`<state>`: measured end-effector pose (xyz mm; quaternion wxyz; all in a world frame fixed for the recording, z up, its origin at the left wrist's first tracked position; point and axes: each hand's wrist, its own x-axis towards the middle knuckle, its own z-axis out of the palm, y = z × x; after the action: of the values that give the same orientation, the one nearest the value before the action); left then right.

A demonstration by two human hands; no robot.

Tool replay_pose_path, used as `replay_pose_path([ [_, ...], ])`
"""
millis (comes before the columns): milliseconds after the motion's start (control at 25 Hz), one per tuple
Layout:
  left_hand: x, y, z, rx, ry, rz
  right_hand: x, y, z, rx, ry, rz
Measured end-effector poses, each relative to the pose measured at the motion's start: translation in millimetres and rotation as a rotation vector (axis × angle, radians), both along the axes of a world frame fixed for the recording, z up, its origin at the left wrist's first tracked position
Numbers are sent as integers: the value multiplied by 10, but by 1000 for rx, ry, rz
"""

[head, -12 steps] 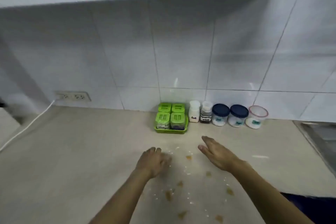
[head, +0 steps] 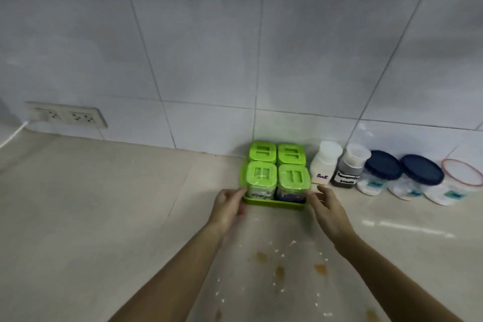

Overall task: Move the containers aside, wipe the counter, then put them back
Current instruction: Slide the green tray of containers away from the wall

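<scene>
Left hand (head: pixel 229 207) and right hand (head: pixel 327 207), fingers curled, gripping opposite sides of green tray (head: pixel 274 203).

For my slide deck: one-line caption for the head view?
Both hands, left and right, reach the green tray of four jars beside a stained counter.

Pale tiled wall (head: pixel 209 47) with double socket (head: pixel 66 115) above a stained beige counter (head: pixel 91 204).
</scene>
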<state>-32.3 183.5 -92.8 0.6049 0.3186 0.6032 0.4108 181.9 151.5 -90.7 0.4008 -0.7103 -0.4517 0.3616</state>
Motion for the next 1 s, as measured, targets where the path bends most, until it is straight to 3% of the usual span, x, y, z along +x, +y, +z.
replay_pose_path([
  [160, 32, 339, -118, 64, -9, -32, 37, 334, -89, -86, 292, -100],
  [360, -81, 302, -32, -16, 8, -81, -47, 352, -16, -83, 368, -119],
  [640, -1349, -653, 330, -75, 15, 78, -1183, -18, 345, -150, 418, 304],
  [720, -1862, -1145, 442, -93, 55, 217, -1755, -237, 431, -189, 446, 434],
  [1000, -2888, -2335, 343, -198, 140, 457, -2911, -895, 246, -313, 474, 724],
])
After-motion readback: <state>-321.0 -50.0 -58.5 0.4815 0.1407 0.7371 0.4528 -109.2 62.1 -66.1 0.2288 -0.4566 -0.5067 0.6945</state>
